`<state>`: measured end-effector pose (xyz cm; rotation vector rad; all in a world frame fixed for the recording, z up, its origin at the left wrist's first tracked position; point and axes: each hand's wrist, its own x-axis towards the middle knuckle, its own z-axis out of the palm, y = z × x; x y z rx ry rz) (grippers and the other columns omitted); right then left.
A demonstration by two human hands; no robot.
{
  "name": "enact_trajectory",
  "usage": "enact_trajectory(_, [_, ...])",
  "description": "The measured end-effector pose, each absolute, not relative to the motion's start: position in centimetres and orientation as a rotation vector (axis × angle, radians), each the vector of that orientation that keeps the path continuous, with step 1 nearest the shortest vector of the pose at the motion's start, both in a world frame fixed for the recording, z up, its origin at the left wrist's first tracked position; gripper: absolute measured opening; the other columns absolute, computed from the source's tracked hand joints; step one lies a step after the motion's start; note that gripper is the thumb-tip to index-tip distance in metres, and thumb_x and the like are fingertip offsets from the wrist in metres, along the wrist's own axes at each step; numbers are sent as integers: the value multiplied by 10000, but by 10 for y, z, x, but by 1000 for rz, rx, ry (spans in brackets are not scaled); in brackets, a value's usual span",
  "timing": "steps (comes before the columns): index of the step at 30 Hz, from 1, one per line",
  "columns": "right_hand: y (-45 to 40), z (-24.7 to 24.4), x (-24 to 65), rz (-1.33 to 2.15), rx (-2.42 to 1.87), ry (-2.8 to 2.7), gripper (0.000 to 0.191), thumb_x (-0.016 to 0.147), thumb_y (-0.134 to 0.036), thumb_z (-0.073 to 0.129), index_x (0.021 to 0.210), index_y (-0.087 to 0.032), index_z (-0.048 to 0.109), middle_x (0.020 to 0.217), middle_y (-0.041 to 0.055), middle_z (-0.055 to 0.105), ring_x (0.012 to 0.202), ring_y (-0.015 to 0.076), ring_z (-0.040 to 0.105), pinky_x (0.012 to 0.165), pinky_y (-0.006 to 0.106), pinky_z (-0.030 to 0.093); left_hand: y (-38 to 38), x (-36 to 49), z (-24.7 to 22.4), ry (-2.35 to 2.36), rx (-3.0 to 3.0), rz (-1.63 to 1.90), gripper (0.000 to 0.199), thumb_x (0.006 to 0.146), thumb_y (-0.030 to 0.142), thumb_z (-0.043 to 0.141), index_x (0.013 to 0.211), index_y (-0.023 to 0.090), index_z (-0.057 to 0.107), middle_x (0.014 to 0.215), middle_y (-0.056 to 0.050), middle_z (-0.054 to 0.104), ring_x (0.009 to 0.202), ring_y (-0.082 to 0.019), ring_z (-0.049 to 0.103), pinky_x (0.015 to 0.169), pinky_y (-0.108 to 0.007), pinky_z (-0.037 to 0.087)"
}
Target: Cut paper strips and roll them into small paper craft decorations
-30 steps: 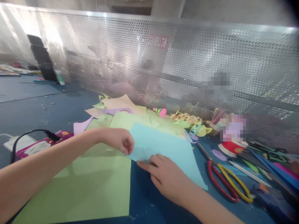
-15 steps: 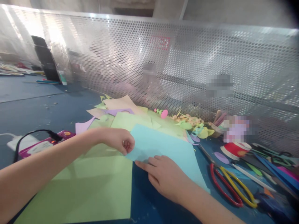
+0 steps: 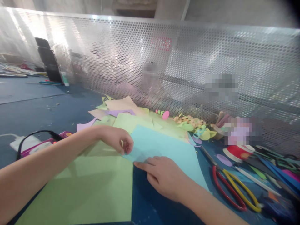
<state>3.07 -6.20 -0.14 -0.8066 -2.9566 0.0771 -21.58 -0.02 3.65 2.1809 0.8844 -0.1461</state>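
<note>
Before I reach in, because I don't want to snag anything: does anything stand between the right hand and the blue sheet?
Nothing visible does: the right hand lies over the near edge of the blue sheet, apparently touching it. The scissors lie off to the right.

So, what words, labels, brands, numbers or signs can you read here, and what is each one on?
No text is readable.
Pink marks on or behind the perforated screen: too blurred.
Pale label on the magenta block: too blurred.
Orange mark on the red-and-white roll: too small to tell whether it is lettering.
</note>
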Motion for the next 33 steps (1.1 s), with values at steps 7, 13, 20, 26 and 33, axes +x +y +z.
enact_trajectory(7, [-58,3,24,38,-815,-2956,411,908,-245,298,1297,-331,402,802,-9,627,670,155,541,566,281,285,2,-218,35,905,2136,-167,240,654,70,549,864,164,618,865,-26,613,791,-146,588,690,-230,472])
enact_trajectory(13, [-56,3,18,-49,-816,-2973,430,891,-242,318,1296,-356,407,773,-20,639,615,146,551,501,283,245,0,-218,39,869,2181,-187,258,663,73,529,886,172,612,895,-30,608,785,-144,569,690,-238,460])
enact_trajectory(20, [-57,0,18,-82,-824,-2961,446,884,-240,336,1309,-362,391,739,-17,621,571,136,534,500,270,264,1,-212,27,933,2225,-136,275,691,386,647,852,173,580,732,0,566,646,-121,510,573,-211,410])
enact_trajectory(26, [-57,-2,19,-69,-805,-2933,445,885,-244,340,1312,-361,380,767,-21,626,595,144,534,503,276,242,0,-206,21,993,2289,-119,249,654,353,659,809,178,576,672,32,480,572,-98,430,503,-193,339])
enact_trajectory(33, [-59,0,19,-70,-797,-2927,445,891,-252,331,1319,-365,370,779,-19,631,625,155,546,530,278,274,-1,-207,26,994,2333,-151,290,608,275,669,865,198,558,684,48,416,578,-102,400,505,-197,321])
